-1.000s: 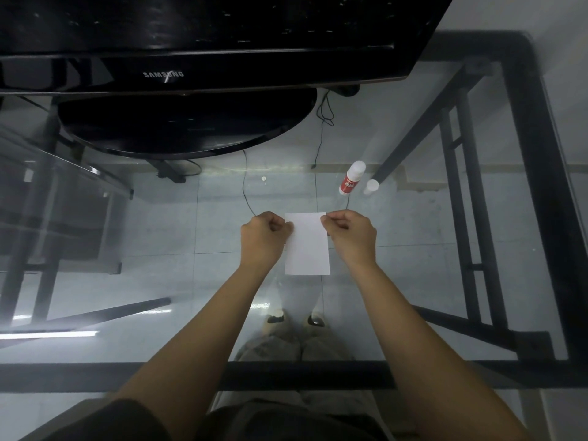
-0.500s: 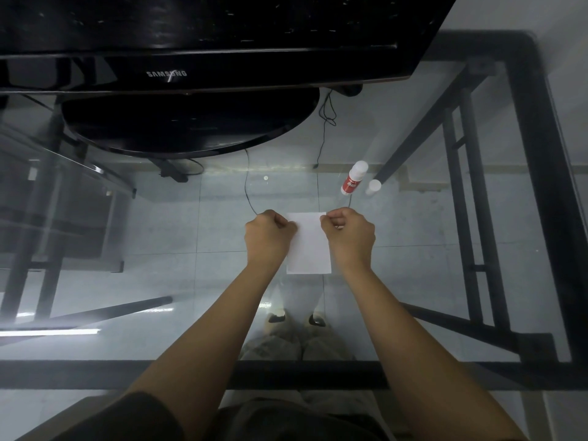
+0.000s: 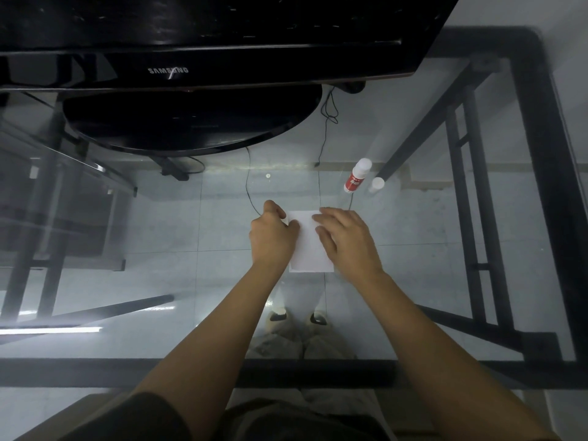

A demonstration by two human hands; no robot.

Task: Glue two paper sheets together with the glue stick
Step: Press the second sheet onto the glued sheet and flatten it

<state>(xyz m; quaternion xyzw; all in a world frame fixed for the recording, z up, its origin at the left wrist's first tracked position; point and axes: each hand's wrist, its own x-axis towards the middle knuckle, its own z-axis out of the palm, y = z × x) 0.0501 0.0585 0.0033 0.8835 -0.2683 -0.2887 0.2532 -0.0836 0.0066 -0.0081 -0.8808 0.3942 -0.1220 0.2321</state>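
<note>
Head view, looking down through a clear glass tabletop (image 3: 420, 249) on a black frame.

- White rectangular paper (image 3: 310, 249) lies flat at mid-tabletop, between the two hands. One sheet or two stacked: cannot tell.
- Left hand (image 3: 273, 233): fingers curled, thumb and forefinger pinching the paper's upper left edge.
- Right hand (image 3: 346, 240): not clenched, fingers straight and spread, lying flat on the right half of the paper and covering its right edge.
- White glue stick with a red label (image 3: 356, 177): on the tabletop beyond the right hand, apart from the paper, untouched.
- Small white cap (image 3: 377, 184): just to the right of the glue stick.
- Black Samsung monitor (image 3: 191, 71) on a round base at the far edge.
</note>
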